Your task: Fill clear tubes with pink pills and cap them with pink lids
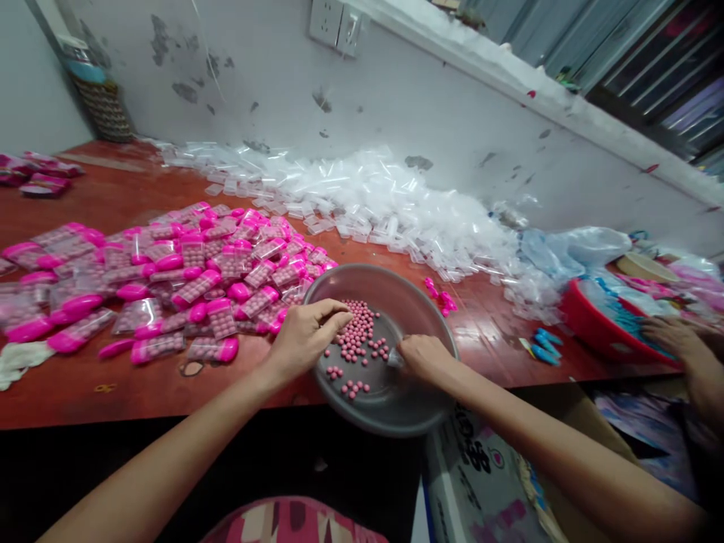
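Observation:
A grey basin [390, 422] sits at the table's front edge, with small pink balls [359, 332] spread over its left side. My left hand [311, 328] is over the basin's left rim, thumb and fingers pinched together beside the balls. Whatever it may hold is hidden. Inside the basin on the right, my right hand [423, 356] is closed around a small clear plastic case [394, 359], mostly covered by the fingers. Left of the basin lies a heap of clear packs with bright pink ends [220, 317], filled with pink balls.
Clear empty plastic cases [362, 188] pile along the wall. Pink pieces [440, 296] and blue pieces [546, 347] lie right of the basin. Another person's hand [673, 335] reaches into a red basin [599, 332]. A printed sack [480, 475] stands below the table edge.

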Demonstrator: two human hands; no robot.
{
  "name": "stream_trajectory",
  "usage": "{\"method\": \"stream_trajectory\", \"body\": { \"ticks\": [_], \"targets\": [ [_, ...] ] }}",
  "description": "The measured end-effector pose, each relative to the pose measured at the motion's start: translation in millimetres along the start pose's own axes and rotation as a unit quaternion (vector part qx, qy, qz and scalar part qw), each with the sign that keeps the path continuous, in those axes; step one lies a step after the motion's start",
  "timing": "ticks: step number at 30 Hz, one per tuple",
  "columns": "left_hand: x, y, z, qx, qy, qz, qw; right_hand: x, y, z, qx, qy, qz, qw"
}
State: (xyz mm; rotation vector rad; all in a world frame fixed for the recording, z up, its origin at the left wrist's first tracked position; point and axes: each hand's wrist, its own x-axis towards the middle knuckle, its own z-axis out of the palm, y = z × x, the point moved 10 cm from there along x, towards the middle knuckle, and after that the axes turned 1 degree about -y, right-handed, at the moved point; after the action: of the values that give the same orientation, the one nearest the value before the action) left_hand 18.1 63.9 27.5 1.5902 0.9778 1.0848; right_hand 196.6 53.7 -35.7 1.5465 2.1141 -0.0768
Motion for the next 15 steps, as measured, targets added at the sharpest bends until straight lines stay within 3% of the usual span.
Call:
{"method": "stream_trajectory", "body": {
  "ticks": [8, 15],
  "targets": [
    [-1.2, -23.6, -13.2, -0.149, 0.048, -0.039, 0.987, 43.6, -36.4, -17.6, 0.042, 0.042, -0.022, 0.998],
    [-1.9, -20.8, -17.9, -0.134, 0.062, -0.036, 0.988, 82.5, -67.2, -36.5, 0.153, 0.097, -0.066, 0.981]
  ]
}}
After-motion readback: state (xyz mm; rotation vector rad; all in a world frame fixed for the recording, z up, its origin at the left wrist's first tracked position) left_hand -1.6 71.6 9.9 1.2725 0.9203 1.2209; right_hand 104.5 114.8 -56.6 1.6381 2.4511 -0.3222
